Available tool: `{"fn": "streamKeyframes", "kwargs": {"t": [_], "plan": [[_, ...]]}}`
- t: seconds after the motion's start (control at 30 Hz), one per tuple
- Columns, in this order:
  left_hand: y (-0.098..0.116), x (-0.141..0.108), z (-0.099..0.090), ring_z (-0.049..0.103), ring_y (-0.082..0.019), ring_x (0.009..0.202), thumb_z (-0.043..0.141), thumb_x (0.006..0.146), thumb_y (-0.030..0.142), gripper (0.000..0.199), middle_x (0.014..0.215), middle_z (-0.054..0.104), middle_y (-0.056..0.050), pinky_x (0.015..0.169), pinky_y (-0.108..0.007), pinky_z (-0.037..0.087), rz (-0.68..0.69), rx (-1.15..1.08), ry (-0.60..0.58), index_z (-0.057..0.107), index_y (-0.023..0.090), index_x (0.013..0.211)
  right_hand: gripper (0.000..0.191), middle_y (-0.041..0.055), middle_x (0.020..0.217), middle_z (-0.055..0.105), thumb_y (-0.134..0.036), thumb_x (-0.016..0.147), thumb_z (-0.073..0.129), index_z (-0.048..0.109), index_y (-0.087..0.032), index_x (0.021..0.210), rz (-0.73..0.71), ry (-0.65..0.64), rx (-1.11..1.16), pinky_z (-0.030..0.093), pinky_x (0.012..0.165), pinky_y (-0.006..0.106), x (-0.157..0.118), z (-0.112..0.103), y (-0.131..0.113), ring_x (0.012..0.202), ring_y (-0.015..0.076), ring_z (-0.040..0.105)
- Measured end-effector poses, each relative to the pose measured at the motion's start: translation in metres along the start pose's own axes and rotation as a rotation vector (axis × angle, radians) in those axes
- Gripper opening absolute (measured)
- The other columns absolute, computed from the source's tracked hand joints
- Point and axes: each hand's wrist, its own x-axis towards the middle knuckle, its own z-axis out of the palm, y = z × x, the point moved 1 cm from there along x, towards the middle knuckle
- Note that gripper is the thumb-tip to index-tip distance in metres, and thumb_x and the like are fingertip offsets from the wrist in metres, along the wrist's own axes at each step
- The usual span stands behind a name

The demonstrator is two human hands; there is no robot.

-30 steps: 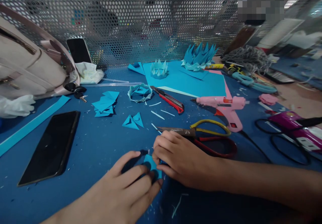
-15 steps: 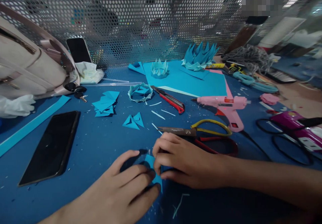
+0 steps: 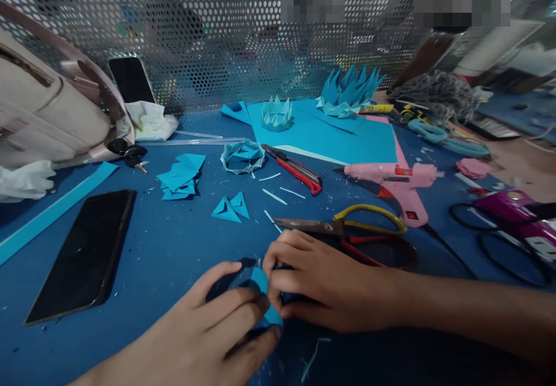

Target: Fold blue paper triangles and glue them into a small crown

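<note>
A small piece of blue paper (image 3: 259,280) lies between my two hands near the table's front edge. My left hand (image 3: 230,322) has its fingers bent onto the paper's left side, the index finger stretched apart from the others. Curled over the paper's right side, my right hand (image 3: 299,276) pinches it. Folded blue triangles (image 3: 230,208) lie just beyond my hands, with a stack of blue paper pieces (image 3: 181,176) to their left. Scissors (image 3: 339,227) with yellow and red handles rest beside my right hand.
A black phone (image 3: 82,253) and a long blue strip (image 3: 56,212) lie left. Beyond are a red cutter (image 3: 299,172), a pink glue gun (image 3: 403,180), a paper ring (image 3: 242,155), a small paper crown (image 3: 277,114) and a spiky paper flower (image 3: 350,94). A bag (image 3: 47,102) stands left.
The view has shifted slightly. My right hand has moved a little down and right along the blue paper, and my left fingers have shifted slightly with it.
</note>
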Motion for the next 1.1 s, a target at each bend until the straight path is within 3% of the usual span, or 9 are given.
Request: {"fn": "streamKeyframes", "kwargs": {"t": [0.3, 0.63, 1.1], "plan": [[-0.0014, 0.0014, 0.0009, 0.062, -0.013, 0.099, 0.044, 0.102, 0.018, 0.026, 0.094, 0.070, 0.001, 0.122, -0.037, 0.010, 0.000, 0.017, -0.013, 0.070, 0.022, 0.101, 0.011, 0.0048, 0.114, 0.056, -0.027, 0.098, 0.055, 0.064, -0.021, 0.100, -0.019, 0.000, -0.002, 0.033, 0.099, 0.037, 0.0004, -0.0005, -0.0010, 0.105, 0.0198, 0.046], [0.0019, -0.0026, 0.0065, 0.062, -0.015, 0.098, 0.035, 0.105, 0.020, 0.036, 0.093, 0.072, 0.000, 0.122, -0.040, 0.009, 0.001, 0.009, 0.003, 0.070, 0.020, 0.114, 0.011, 0.0050, 0.110, 0.057, -0.028, 0.095, 0.060, 0.066, -0.019, 0.097, -0.027, 0.043, 0.013, 0.035, 0.093, 0.036, 0.0013, 0.0010, -0.0020, 0.099, 0.0201, 0.047], [0.0030, -0.0027, 0.0087, 0.062, -0.014, 0.096, 0.037, 0.104, 0.020, 0.035, 0.092, 0.073, 0.002, 0.123, -0.039, 0.007, -0.002, 0.016, 0.022, 0.072, 0.022, 0.108, 0.011, 0.0054, 0.111, 0.058, -0.029, 0.095, 0.061, 0.066, -0.019, 0.097, -0.027, 0.049, 0.011, 0.035, 0.092, 0.037, 0.0007, 0.0015, -0.0009, 0.098, 0.0208, 0.048]]}}
